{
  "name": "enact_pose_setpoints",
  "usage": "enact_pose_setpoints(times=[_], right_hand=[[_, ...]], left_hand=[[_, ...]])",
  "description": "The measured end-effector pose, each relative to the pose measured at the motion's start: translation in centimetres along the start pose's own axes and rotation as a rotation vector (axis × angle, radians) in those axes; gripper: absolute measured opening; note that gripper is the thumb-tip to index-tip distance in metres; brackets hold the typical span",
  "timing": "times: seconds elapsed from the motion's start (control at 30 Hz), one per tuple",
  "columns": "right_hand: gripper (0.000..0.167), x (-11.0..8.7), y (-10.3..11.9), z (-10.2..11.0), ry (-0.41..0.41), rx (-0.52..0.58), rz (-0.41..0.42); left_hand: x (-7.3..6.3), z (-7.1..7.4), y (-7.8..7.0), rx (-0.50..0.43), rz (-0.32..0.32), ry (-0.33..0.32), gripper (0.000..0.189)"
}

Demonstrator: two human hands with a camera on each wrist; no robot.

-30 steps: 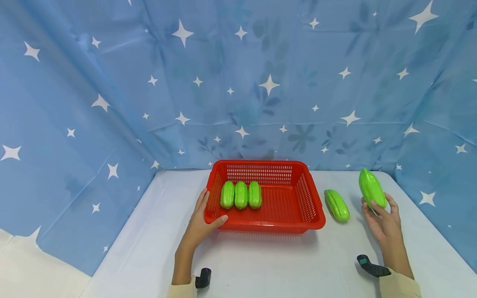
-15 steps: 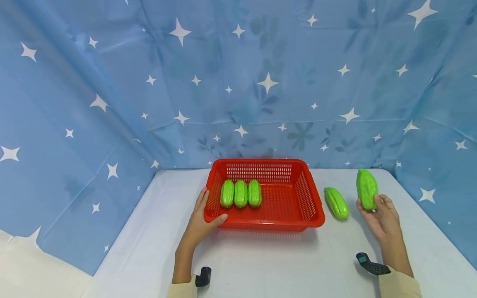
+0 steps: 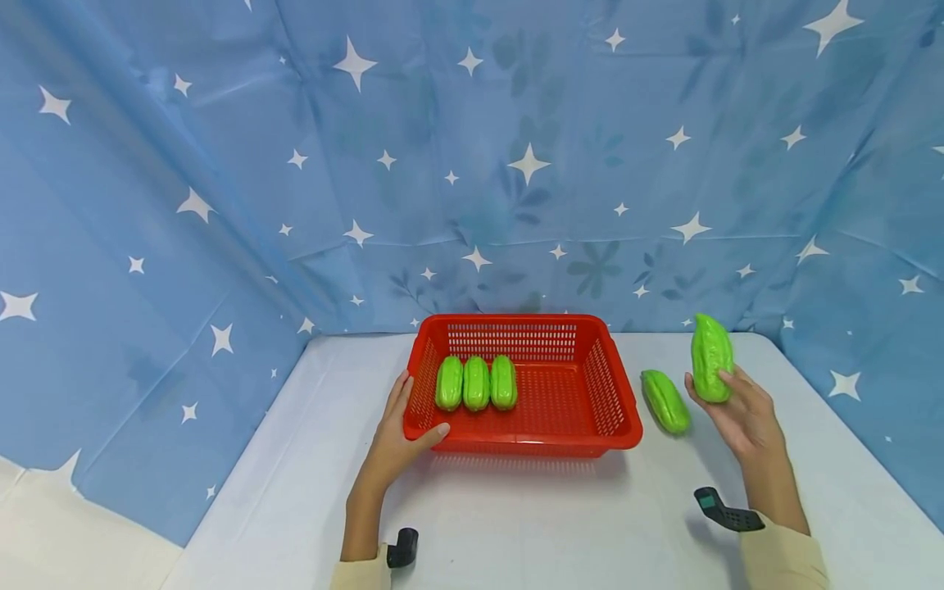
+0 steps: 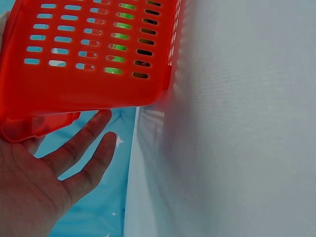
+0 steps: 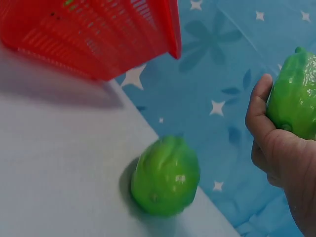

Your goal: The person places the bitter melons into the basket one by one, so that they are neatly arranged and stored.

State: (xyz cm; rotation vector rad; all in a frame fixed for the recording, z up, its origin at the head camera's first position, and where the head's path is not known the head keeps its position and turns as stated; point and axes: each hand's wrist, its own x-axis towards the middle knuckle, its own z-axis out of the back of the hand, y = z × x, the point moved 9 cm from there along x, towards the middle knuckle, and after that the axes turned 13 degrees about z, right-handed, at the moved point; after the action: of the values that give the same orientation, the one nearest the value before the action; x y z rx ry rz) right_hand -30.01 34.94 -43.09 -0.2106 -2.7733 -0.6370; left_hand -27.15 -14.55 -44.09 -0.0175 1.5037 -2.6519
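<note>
My right hand point(image 3: 748, 418) holds a glossy green ridged gourd-like vegetable point(image 3: 712, 359) above the table, its pointed end up. The thumb and fingers clasp its lower part, also seen in the right wrist view. A second green gourd point(image 3: 666, 401) lies on the table between that hand and the red basket point(image 3: 527, 443). At the basket's front left corner, my left hand point(image 3: 395, 442) grips the rim, thumb over the front edge and fingers along the outer left side. Three more gourds point(image 3: 476, 383) stand side by side in the basket's left part.
A white-covered table point(image 3: 516, 524) carries everything. Blue star-patterned cloth point(image 3: 472, 164) hangs behind it and at the sides. Dark wrist devices sit by both sleeves, the right one point(image 3: 726, 512) low over the table.
My right hand has moved left and slightly up with its gourd, which has turned more upright. My left hand, the basket and the other gourds stay in place.
</note>
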Motion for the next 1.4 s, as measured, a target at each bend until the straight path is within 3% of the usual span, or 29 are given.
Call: enact_pose_setpoints(times=[0.07,0.33,0.57,0.8,0.93,1.17,1.4], right_hand=[[0.04,0.3,-0.5,-1.0,-0.001,-0.067,-0.001],[0.042,1.7,-3.3,-4.7,0.073,-0.537,-0.005],[0.043,2.9,-6.6,-7.7,0.235,-0.788,-0.107],[0.067,4.3,-9.0,-9.4,0.241,-1.067,-0.206],[0.069,4.9,-10.2,-9.9,0.293,-1.262,-0.253],[0.069,5.4,-12.9,-10.3,0.353,-1.364,-0.359],[0.077,5.5,-15.8,-10.4,0.37,-1.416,-0.573]], left_hand=[[0.0,0.0,0.0,0.0,0.004,0.0,0.104],[0.2,-0.1,0.2,-0.006,0.003,0.001,0.104],[0.1,-0.2,0.2,-0.018,0.004,0.012,0.105],[0.0,0.0,0.1,-0.017,0.001,0.003,0.103],[0.0,0.1,0.0,-0.018,-0.002,0.004,0.104],[0.0,0.1,-0.1,-0.012,-0.001,0.006,0.106],[0.0,0.0,-0.1,-0.013,0.0,0.014,0.106]])
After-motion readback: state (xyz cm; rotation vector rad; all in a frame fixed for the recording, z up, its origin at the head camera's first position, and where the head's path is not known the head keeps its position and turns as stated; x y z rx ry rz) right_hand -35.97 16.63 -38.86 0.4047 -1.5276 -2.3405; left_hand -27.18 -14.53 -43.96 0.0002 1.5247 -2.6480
